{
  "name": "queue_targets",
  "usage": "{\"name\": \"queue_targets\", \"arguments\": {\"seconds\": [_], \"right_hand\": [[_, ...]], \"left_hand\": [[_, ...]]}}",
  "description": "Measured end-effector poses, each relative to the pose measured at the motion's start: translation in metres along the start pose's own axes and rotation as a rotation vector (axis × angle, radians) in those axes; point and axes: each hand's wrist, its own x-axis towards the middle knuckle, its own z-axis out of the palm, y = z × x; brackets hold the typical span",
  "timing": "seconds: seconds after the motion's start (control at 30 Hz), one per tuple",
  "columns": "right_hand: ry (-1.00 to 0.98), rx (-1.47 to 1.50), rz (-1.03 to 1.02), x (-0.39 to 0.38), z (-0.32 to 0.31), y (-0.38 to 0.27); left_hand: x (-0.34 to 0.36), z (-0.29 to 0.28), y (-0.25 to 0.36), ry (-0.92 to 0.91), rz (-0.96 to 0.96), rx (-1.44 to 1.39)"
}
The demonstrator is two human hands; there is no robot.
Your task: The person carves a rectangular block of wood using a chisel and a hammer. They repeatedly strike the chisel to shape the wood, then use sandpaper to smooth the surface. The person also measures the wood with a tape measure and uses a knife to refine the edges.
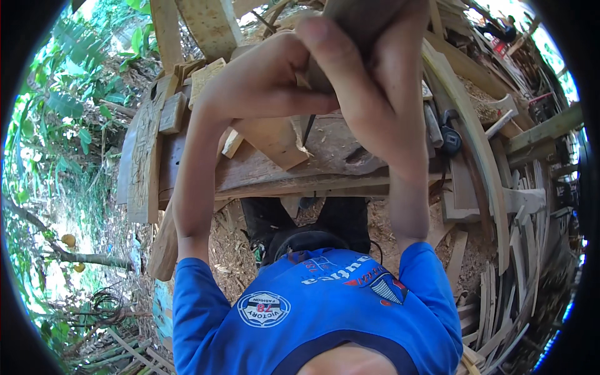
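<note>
Raised over the bench and close to the camera, my left hand point(281, 78) bends inward with its fingers curled. My right hand point(375, 106) overlaps it from the right, its thumb pointing up and left. Between the hands shows a smooth brown shape point(350, 25), blurred and partly covered; I cannot make out what it is. Beneath them a flat light-wood piece point(269, 140) lies on the plank bench point(337, 153). A thin dark strip point(308, 129) stands at its right edge, its upper end hidden by my hands. Beside the flat piece is a small wood block point(232, 144).
A carved wooden panel point(147, 156) lies at the bench's left end, with a small block point(172, 114) on it. A black tape measure point(450, 134) sits at the right. Beyond it are a long curved board point(494, 181) and stacked wood strips point(525, 250).
</note>
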Motion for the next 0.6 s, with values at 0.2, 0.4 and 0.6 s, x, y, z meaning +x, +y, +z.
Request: {"name": "queue_targets", "arguments": {"seconds": [0.2, 0.4, 0.6], "right_hand": [[-0.189, -0.587, 0.466, -0.075, -0.081, 0.044], [-0.397, -1.212, 0.802, -0.152, -0.111, 0.073], [-0.496, -1.283, 0.925, -0.137, -0.106, 0.072]], "left_hand": [[0.004, -0.003, 0.011, -0.033, -0.173, 0.187], [-0.003, 0.002, 0.0, 0.252, -0.17, -0.354], [0.0, 0.002, 0.003, 0.171, -0.163, -0.196]]}}
